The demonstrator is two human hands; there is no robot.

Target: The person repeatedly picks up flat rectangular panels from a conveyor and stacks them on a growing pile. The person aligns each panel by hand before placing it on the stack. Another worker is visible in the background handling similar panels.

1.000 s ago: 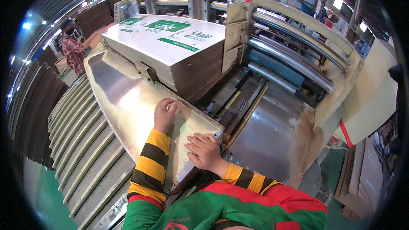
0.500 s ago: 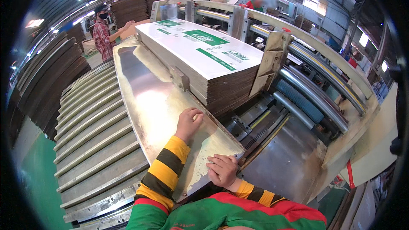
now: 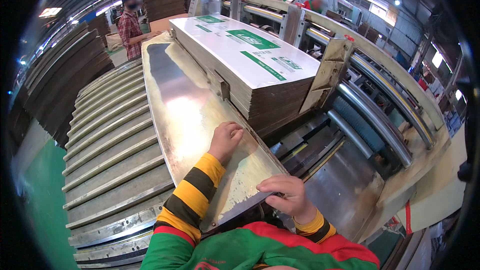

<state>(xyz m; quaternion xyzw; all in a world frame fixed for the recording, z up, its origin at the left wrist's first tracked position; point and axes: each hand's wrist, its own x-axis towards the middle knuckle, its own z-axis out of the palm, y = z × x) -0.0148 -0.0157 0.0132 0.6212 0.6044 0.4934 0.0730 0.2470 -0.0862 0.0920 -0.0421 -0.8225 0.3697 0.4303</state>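
Fingers [image 3: 235, 131] of the left hand [image 3: 225, 140] curl loosely, resting on the shiny metal plate [image 3: 185, 110]; right hand [image 3: 285, 195] fingers grip the plate's near corner. Just beyond lies a stack of printed cardboard sheets [image 3: 250, 60] against a metal stop [image 3: 222, 87].

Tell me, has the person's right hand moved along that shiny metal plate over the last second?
Yes. The right hand has slid from the middle of the metal plate back to its near corner, away from the cardboard stack.

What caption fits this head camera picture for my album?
Both hands, left and right, rest on a shiny metal plate beside a cardboard stack.
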